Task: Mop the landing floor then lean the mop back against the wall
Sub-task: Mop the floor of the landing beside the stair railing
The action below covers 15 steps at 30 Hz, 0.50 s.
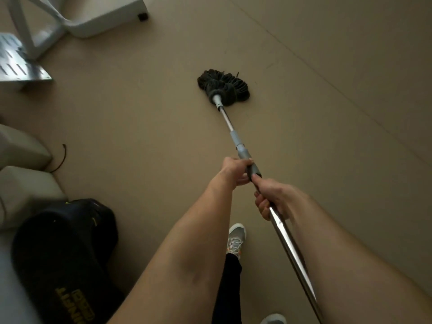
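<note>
A string mop (224, 88) lies with its head pressed flat on the beige floor (315, 113), out in the open middle of the landing, well apart from the things along the floor's left edge. The head is a dark, shaggy fan of twisted cords gathered into a grey plastic socket. From there a thin bright metal tube runs back to a grey plastic collar, then to a wider polished steel pole that slants down toward the lower right.

Both hands are clenched around the pole. The left hand (236, 170) wraps the dark collar section, fingers curled over the top. The right hand (272, 198) closes on the shiny steel just behind it, nearly touching the left.

The floor is smooth and matte, with faint straight seams running diagonally across its right side.

At the lower left sits a black fabric bag (65, 251) with small yellow-green accents and yellow block lettering, seen upside down and only partly legible. Above it are pale cushioned shapes (21, 150) and a thin black cable (61, 160). At the upper left corner stand a white moulded plastic base (102, 17) and a slotted sheet-metal panel (16, 64).

A light grey sneaker (236, 238) with orange details shows below the arms, under a dark trouser leg.
</note>
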Tool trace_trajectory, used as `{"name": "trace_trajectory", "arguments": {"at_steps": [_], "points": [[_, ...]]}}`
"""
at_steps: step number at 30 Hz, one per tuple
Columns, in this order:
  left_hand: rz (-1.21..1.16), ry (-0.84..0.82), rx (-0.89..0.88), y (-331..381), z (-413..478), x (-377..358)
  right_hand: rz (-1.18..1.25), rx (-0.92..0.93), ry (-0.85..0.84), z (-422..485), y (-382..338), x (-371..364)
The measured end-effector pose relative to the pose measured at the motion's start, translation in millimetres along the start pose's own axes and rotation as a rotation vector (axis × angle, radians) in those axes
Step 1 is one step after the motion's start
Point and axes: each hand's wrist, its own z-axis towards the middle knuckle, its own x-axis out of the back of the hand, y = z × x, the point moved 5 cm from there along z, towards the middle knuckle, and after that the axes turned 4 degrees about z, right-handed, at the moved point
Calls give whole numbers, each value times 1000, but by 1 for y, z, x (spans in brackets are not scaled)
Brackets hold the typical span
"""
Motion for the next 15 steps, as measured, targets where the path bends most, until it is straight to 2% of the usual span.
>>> {"name": "trace_trajectory", "arguments": {"at_steps": [6, 11, 15], "points": [[-13, -17, 80, -109, -60, -23, 13, -26, 2, -15, 123, 9], [75, -12, 122, -201, -122, -71, 312, -168, -272, -36, 250, 43], [189, -63, 156, -267, -177, -125, 477, -194, -383, -64, 353, 78]]}}
